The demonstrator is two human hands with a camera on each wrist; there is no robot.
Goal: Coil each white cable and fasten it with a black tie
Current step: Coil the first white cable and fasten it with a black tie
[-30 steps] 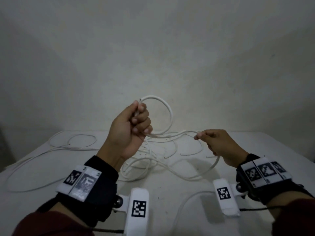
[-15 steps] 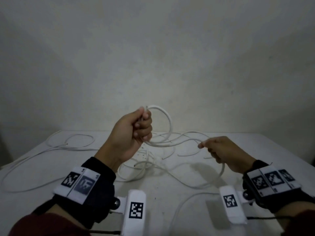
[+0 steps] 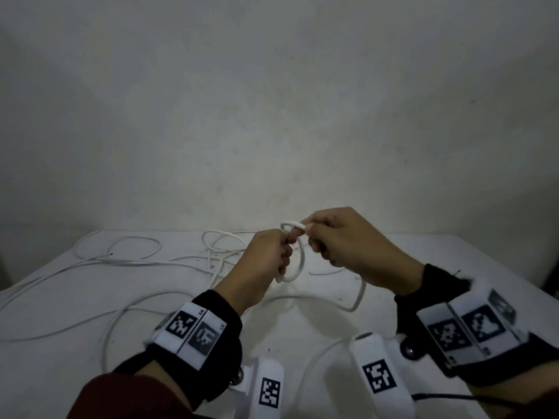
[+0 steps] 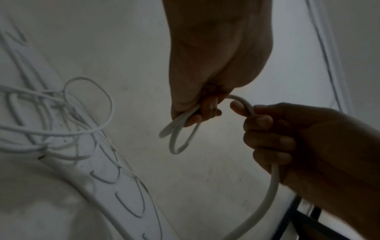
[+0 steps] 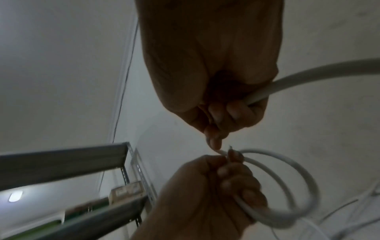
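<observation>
Metal shelving (image 5: pixel 68 164) only right-wrist, both hands' fingers (image 4: pixel 265 120) gripping cable coil (image 3: pixel 295 261)

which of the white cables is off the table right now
The white cable gripped by the left hand and right hand, looped into a small coil between them. The other cables lie loose on the table.

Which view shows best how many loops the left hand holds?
The right wrist view: two turns of the coil hang clear below the left hand. The head view shows it partly hidden between the hands; the left wrist view foreshortens it.
</observation>
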